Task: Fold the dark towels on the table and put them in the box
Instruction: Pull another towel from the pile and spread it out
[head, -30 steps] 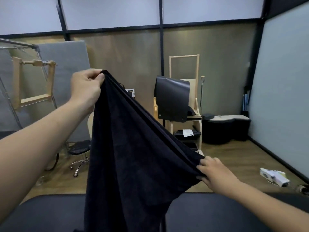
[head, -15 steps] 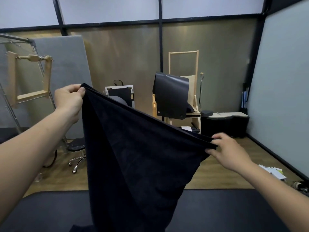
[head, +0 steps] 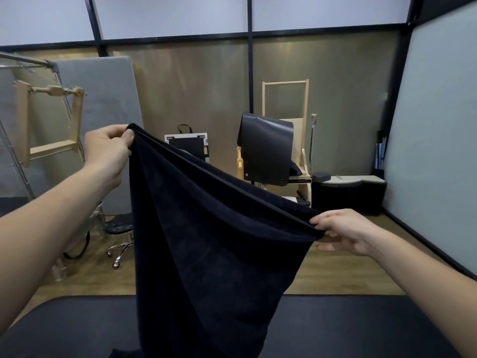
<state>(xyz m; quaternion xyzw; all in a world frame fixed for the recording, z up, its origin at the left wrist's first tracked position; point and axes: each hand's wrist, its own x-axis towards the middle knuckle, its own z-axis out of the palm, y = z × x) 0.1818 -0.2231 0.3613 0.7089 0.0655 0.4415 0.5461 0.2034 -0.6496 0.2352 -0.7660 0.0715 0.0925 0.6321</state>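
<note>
Dark towel (head: 211, 244) held up in the air, doubled edge stretched between both hands. Left hand (head: 107, 151) pinches the higher corner, fingers curled; right hand (head: 340, 232) pinches the lower corner. Cloth hangs below the fingers down to the black table (head: 348, 329).

One dark towel (head: 206, 241), one table (head: 361, 329), one left hand (head: 107, 151), one right hand (head: 340, 232).

Bare left hand (head: 108, 148), bare right hand (head: 340, 232). Left forearm (head: 46, 228) and right forearm (head: 418, 285) uncovered too, right out to the edge of view. Short, plain thumbnail (head: 128, 137) on the left.
</note>
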